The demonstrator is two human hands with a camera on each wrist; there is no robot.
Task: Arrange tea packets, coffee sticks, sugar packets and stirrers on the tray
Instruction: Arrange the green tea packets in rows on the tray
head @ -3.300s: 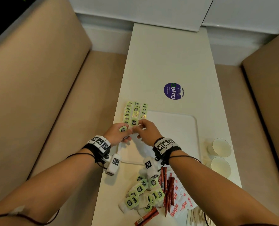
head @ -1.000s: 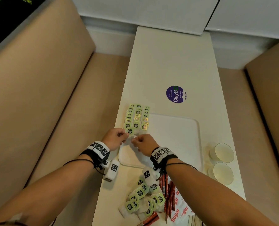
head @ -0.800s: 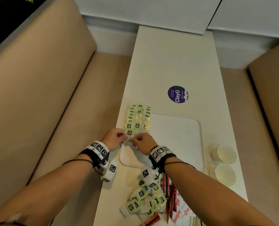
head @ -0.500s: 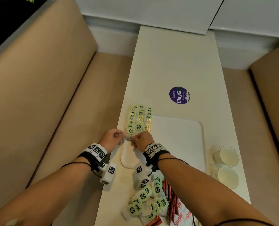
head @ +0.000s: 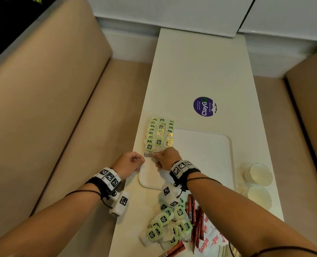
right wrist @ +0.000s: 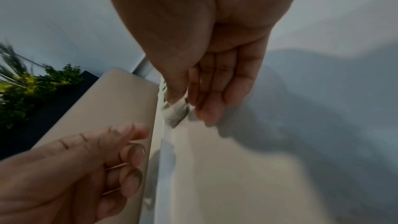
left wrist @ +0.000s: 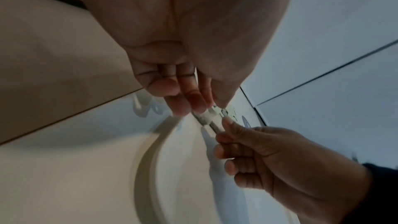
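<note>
Three rows of green-labelled tea packets (head: 160,131) lie along the left side of the white tray (head: 206,154). My right hand (head: 158,154) pinches the tea packet (head: 148,148) at the near end of the left row. In the right wrist view my thumb presses on this tea packet (right wrist: 177,111), with the fingers beside it. My left hand (head: 133,161) is curled just left of the tray and holds nothing. A loose pile of tea packets (head: 165,225), red coffee sticks (head: 194,214) and white sugar packets (head: 209,242) lies near the table's front edge.
Two paper cups (head: 260,173) stand right of the tray. A purple round sticker (head: 205,106) is on the table beyond it. Tan benches (head: 51,117) flank the narrow table on both sides, and a white wall closes the far end.
My left hand has let go of the tea packet and drawn back to the left. My right hand stays on the packet, which now lies at the near end of the left row.
</note>
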